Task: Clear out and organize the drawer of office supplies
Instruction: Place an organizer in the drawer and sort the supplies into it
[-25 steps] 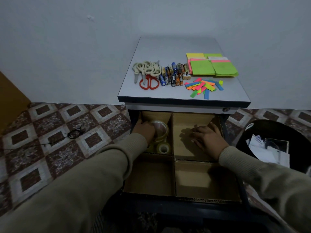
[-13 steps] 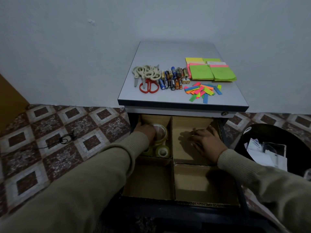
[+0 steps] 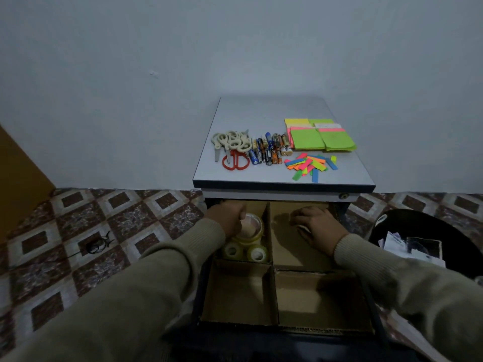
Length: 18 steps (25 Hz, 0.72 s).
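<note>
The open drawer holds a cardboard divider with four compartments. In the back left compartment my left hand grips a large clear tape roll, which sits on two small tape rolls. My right hand rests palm down on the floor of the back right compartment, fingers spread flat. On the cabinet top lie several scissors, a row of batteries, sticky note pads and loose coloured paper strips.
A dark bin with papers stands on the floor at the right of the cabinet. A black cord lies on the patterned tiles at the left. A brown panel is at the far left. The two front compartments hold nothing.
My left hand has lowered the large tape roll onto the small rolls in the back left compartment. My right hand has stayed flat in the back right compartment. The view has tilted up.
</note>
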### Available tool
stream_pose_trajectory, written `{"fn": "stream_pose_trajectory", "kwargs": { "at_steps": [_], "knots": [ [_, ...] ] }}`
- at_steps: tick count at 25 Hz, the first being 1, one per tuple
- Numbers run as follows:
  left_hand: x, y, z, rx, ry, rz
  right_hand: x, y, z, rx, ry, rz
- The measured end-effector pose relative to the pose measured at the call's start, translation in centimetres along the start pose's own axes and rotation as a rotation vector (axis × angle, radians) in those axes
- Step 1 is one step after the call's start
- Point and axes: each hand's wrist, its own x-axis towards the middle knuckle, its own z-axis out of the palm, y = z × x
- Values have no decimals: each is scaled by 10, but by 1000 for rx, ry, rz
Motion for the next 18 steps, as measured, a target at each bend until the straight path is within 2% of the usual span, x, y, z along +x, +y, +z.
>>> {"fn": "stream_pose_trajectory", "kwargs": {
  "at_steps": [2, 6, 18],
  "knots": [
    [-6, 4, -16, -20, 62, 27, 3, -4, -13, 32, 42, -12],
    [-9, 12, -47, -61, 77, 55, 7, -11, -42, 70, 81, -38],
    [48, 28, -108, 170, 251, 101, 57, 19, -116, 139, 186, 34]
  ]
}}
